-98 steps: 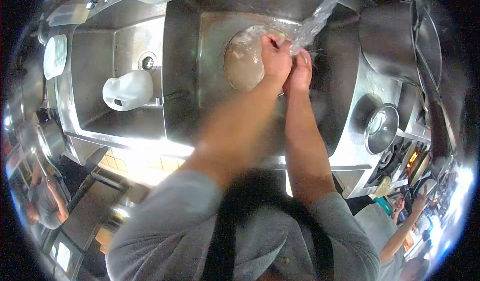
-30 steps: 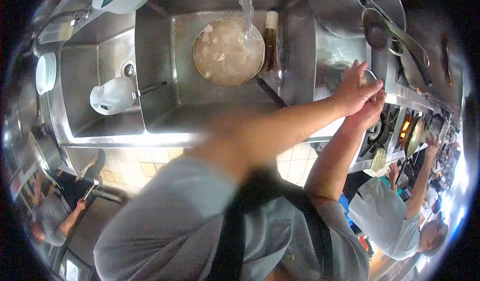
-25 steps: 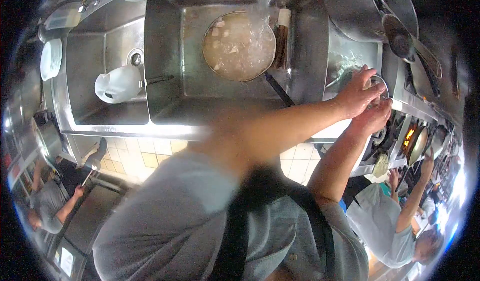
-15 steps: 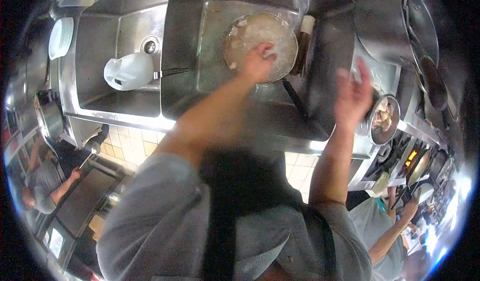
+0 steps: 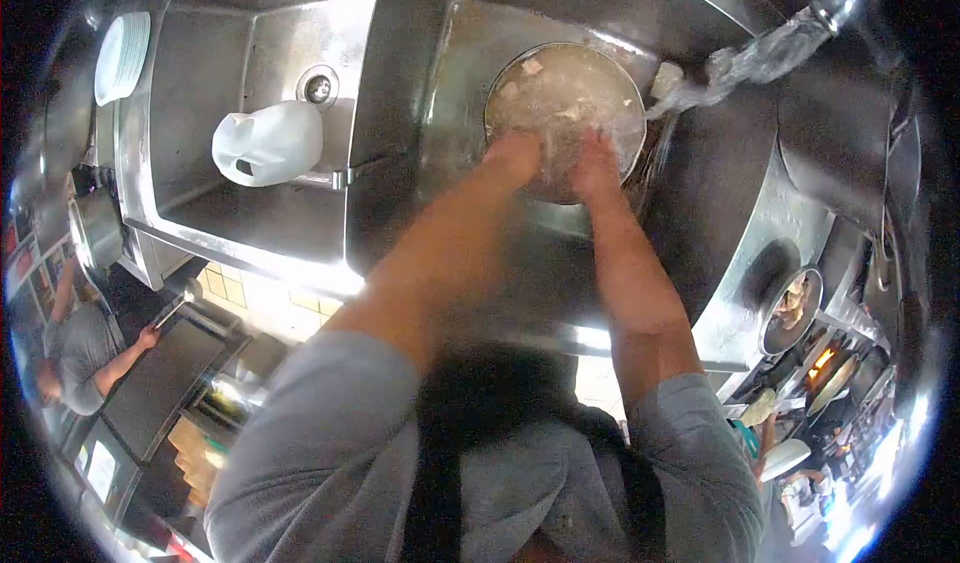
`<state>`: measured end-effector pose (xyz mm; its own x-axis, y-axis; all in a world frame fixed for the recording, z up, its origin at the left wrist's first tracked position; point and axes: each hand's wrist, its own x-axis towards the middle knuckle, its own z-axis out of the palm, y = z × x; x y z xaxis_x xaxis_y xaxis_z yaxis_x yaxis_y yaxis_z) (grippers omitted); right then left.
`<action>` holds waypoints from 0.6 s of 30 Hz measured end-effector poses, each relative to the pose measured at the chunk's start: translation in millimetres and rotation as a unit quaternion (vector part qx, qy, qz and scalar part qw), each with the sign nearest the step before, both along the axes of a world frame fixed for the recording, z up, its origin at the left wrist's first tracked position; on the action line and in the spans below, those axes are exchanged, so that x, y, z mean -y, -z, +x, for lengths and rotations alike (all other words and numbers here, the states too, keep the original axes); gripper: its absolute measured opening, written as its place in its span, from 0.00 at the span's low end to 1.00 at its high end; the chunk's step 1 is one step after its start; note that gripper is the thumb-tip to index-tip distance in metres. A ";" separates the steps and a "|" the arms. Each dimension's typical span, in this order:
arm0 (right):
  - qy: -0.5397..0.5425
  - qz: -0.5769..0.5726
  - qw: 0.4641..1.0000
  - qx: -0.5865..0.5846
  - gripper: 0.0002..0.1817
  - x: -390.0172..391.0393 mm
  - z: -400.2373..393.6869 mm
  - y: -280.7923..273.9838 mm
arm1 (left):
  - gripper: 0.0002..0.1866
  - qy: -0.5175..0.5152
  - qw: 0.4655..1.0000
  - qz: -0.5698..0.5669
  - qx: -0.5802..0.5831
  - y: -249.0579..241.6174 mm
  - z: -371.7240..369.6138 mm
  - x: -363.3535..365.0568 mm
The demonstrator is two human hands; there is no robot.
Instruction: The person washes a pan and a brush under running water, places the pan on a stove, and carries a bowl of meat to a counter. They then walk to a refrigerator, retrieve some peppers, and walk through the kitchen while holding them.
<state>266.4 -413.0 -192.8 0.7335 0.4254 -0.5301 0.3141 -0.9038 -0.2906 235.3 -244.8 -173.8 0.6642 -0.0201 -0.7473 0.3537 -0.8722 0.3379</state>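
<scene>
A round vessel (image 5: 560, 63) of cloudy water with pale pieces floating in it stands in the middle sink basin. Both hands reach into it at the near side. My left hand (image 5: 515, 155) is dipped at the left, its fingers hidden under the water. To the right of it, my right hand (image 5: 596, 163) is partly under the surface, its fingers blurred. Water (image 5: 745, 63) streams from a faucet at the upper right toward the vessel's right edge. On the right ledge sits a metal bowl (image 5: 792, 309) holding pale pieces.
The left basin holds a white plastic jug (image 5: 268, 145) near a drain (image 5: 318, 87). Stacked plates (image 5: 122, 59) sit at the far left. A co-worker (image 5: 85, 353) stands at the lower left; another person's arm (image 5: 766, 443) shows at the lower right, near a flame (image 5: 820, 363).
My right hand has moved left from near the bowl of pieces into the water. My left hand has gone deeper. The view has shifted, and the faucet's stream is now plainly visible.
</scene>
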 end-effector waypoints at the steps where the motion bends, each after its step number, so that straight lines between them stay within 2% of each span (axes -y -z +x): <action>1: 0.092 0.016 0.995 0.018 0.48 -3.5 -4.1 -2.6 | 0.19 0.008 0.999 0.005 0.036 3.8 3.8 -1.3; 2: 0.183 0.032 0.982 0.035 0.46 -8.6 -4.3 -4.2 | 0.19 0.008 0.999 0.006 0.038 7.3 5.6 -2.0; 4: 0.214 0.051 0.974 0.049 0.44 -17.8 -0.8 10.9 | 0.22 -0.235 0.958 -0.040 0.158 8.1 0.4 -1.8; 5: 0.244 0.071 0.965 0.062 0.43 -20.6 -0.2 18.2 | 0.22 -0.234 0.959 -0.040 0.158 9.0 0.4 -0.3; 6: 0.245 0.071 0.965 0.062 0.43 -24.1 0.2 20.4 | 0.23 -0.229 0.950 -0.027 0.210 13.9 0.8 3.2; 7: 0.265 0.128 0.954 0.059 0.42 -29.2 1.2 21.8 | 0.25 -0.224 0.938 -0.013 0.264 24.7 1.3 6.9; 8: 0.284 0.183 0.939 0.055 0.41 -32.5 1.5 22.7 | 0.25 -0.223 0.938 -0.014 0.264 35.9 3.5 10.7; 9: 0.285 0.184 0.939 0.056 0.41 -35.9 3.9 29.5 | 0.25 -0.242 0.938 -0.053 0.242 57.5 6.9 13.9; 11: 0.442 0.309 0.834 -0.115 0.35 -40.7 6.3 47.1 | 0.26 -0.261 0.936 -0.093 0.217 83.4 8.7 18.5; 12: 0.443 0.308 0.834 -0.115 0.35 -42.2 7.3 43.8 | 0.26 -0.244 0.938 -0.093 0.227 84.2 10.2 19.9; 14: 0.521 0.492 0.638 -0.284 0.27 -43.1 8.2 35.9 | 0.26 -0.225 0.941 -0.095 0.233 84.3 10.4 23.5; 15: 0.522 0.490 0.637 -0.283 0.27 -45.6 6.8 26.9 | 0.23 -0.358 0.898 -0.179 0.184 59.8 16.9 23.6; 16: 0.531 0.501 0.625 -0.276 0.25 -48.6 4.2 14.9 | 0.21 -0.480 0.829 -0.258 0.128 39.0 21.4 24.9; 17: 0.539 0.512 0.613 -0.267 0.23 -48.8 4.0 4.5 | 0.21 -0.479 0.829 -0.260 0.127 26.0 22.7 28.2; 18: 0.541 0.511 0.613 -0.265 0.23 -46.1 6.1 -2.6 | 0.18 -0.543 0.765 -0.317 0.141 17.3 23.1 32.2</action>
<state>272.4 -366.9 -190.3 0.7200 0.1506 -0.6774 -0.6914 0.2400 -0.6815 258.5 -276.9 -191.1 0.6788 0.3587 -0.6408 0.5889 0.2553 0.7668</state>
